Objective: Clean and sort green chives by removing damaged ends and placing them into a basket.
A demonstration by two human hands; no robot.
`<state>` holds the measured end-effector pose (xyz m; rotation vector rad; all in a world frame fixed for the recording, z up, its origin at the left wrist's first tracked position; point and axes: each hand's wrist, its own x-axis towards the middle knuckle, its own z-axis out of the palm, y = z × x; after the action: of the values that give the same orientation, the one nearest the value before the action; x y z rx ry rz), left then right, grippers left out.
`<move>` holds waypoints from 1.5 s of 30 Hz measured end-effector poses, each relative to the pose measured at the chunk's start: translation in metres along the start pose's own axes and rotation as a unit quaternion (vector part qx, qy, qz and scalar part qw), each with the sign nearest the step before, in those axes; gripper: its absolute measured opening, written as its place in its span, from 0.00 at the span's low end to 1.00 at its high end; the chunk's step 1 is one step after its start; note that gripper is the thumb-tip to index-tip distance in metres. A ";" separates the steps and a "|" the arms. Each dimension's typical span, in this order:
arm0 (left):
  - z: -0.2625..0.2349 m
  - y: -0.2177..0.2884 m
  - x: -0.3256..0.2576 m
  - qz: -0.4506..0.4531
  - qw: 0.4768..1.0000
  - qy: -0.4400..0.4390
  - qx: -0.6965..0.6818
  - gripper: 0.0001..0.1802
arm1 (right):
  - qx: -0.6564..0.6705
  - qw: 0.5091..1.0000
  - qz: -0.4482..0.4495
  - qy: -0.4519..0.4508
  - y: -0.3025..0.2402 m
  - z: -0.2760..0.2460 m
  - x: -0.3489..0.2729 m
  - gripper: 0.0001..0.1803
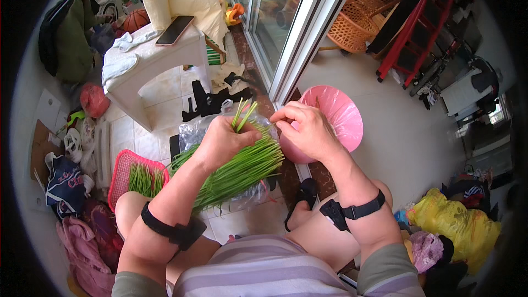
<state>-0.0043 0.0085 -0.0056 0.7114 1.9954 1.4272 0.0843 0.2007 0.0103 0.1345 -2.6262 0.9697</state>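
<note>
A few long green garlic chives stick up out of my left hand, whose fingers are closed around them. Beside it, my right hand has thumb and forefinger pinched together close to the stems' ends; whatever lies between those fingertips is too small to make out. Below both hands a large heap of chives rests on a clear plastic bag on the floor. To the left, a pink basket holds a smaller bunch of chives. Just right of the heap stands a pink bin with a plastic liner, partly hidden by my right hand.
At the far left a white stool bears a phone and a paper roll. Black cloth lies beyond the heap. A sliding door frame runs behind the bin. Yellow bags sit at the right.
</note>
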 end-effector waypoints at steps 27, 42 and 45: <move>0.000 -0.005 -0.001 -0.001 0.999 0.014 0.037 0.06 | -0.045 0.999 -0.005 0.002 -0.002 0.007 0.001 0.05; 0.005 -0.008 -0.001 0.037 0.998 -0.023 -0.049 0.08 | 0.039 0.987 0.128 0.091 0.006 0.003 0.005 0.07; 0.002 0.000 -0.004 -0.048 0.989 -0.041 -0.132 0.09 | -0.075 0.979 0.162 0.103 0.021 -0.016 0.005 0.07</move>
<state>-0.0003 0.0067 -0.0055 0.5392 1.7126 1.5417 0.0793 0.2268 0.0104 -0.4196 -2.5583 0.8258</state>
